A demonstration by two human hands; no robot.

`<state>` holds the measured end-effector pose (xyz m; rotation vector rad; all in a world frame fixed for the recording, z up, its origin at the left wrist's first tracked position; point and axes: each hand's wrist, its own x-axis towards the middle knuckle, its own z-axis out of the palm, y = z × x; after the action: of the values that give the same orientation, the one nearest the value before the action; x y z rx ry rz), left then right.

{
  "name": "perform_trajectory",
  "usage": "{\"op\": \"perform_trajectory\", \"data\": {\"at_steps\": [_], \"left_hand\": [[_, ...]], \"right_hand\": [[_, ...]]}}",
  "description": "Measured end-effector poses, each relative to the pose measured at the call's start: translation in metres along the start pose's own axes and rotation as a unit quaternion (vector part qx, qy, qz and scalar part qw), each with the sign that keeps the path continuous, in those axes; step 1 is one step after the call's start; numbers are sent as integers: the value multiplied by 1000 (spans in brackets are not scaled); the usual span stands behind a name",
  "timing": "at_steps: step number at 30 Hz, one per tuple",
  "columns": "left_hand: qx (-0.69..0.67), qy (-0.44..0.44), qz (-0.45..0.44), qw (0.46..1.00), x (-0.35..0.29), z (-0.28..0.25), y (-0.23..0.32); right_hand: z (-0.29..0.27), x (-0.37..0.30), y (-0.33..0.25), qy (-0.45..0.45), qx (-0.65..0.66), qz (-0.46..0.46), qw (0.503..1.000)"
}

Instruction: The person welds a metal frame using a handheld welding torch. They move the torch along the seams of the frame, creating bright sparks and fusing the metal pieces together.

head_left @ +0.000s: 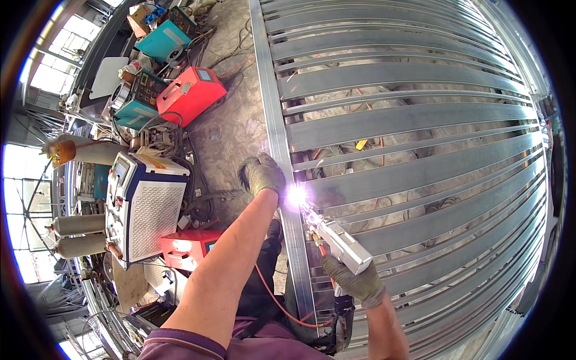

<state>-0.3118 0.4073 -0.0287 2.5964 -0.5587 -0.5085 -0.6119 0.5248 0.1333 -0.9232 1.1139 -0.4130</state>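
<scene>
My right hand (354, 279), in a grey-green work glove, is closed around the handle of a silver handheld welding gun (344, 242). The gun's tip points up and left at a glaring white-violet spark (297, 195) where a flat slat (372, 181) meets the long side rail (277, 129) of a metal frame. Glare hides the joint itself. My left hand (262, 174), gloved too, lies against the rail's left edge beside the spark, its fingers curled and partly out of sight. An orange-red hose (282, 303) loops near the gun's lower end.
Wide and narrow metal slats (408, 127) fill the right side, above a concrete floor. On the left stand a white-and-blue machine (147, 207), a red box (192, 96), another red box (183, 249), teal machines (165, 42) and gas cylinders (81, 225). Cables (237, 45) trail across the floor.
</scene>
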Motion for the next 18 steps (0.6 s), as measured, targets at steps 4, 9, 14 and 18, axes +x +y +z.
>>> {"op": "perform_trajectory", "data": {"at_steps": [4,9,14,18], "left_hand": [[88,-6,58,994,6,11,-9],[30,-9,19,999,5,10,-4],[66,-28,30,997,7,5,-8],[22,-38,-5,999,-10,-10,14]], "right_hand": [[-1,-1,4,-2,-10,-15,1000],[0,-4,-2,-11,-1,5,1000],[-1,-5,-1,-30,2,8,1000],[-3,-4,6,-24,-6,5,1000]]}}
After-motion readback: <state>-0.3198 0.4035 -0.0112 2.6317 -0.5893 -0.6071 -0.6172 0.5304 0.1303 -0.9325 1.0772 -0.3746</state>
